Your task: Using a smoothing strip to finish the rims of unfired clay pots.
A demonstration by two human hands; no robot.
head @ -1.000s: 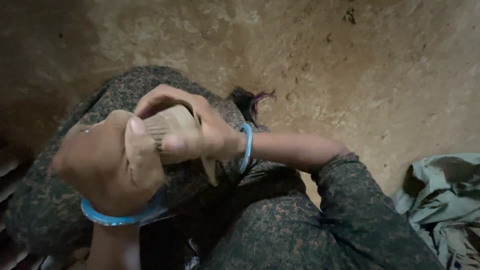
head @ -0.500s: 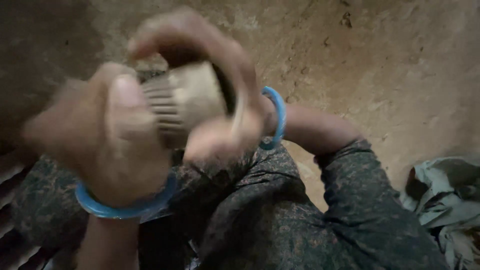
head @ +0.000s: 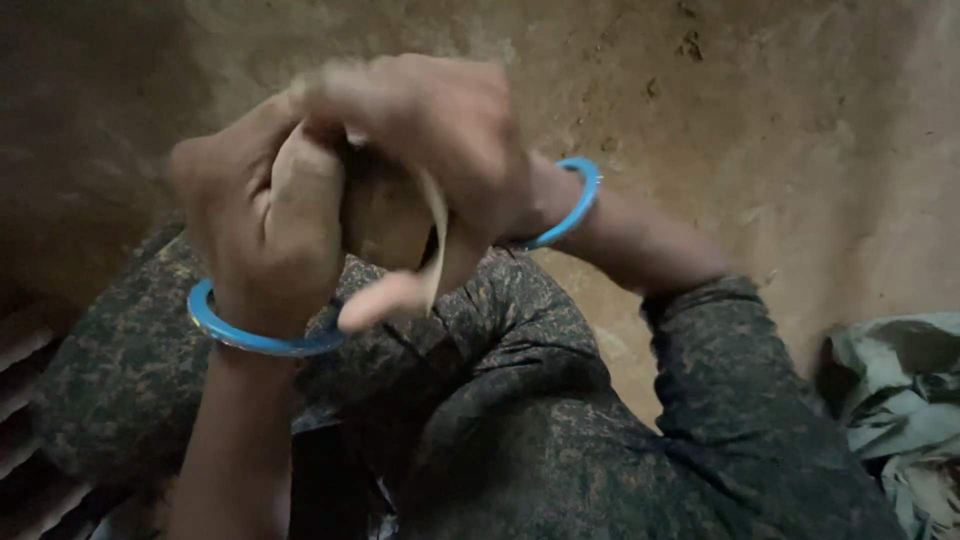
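Both my hands are raised in front of me and clasped around one pale tan object (head: 390, 215), which looks like a small ribbed or woven piece; blur hides its exact shape. My left hand (head: 265, 225) grips it from the left, thumb upward. My right hand (head: 440, 140) wraps over its top and right side, and a thin pale strip (head: 437, 235) hangs from it beside a finger. Each wrist carries a blue bangle (head: 255, 340), the other bangle (head: 575, 200) on the right wrist.
Below my hands lie my legs in dark mottled cloth (head: 520, 420). The ground is bare brown earth (head: 760, 130). A crumpled grey-green cloth (head: 900, 400) lies at the right edge. Ridged slats (head: 25, 370) show at the far left.
My hands have lifted with the tan object, coming nearer the camera. The right hand has turned over the top of it, so the ribbed face seen before is now covered.
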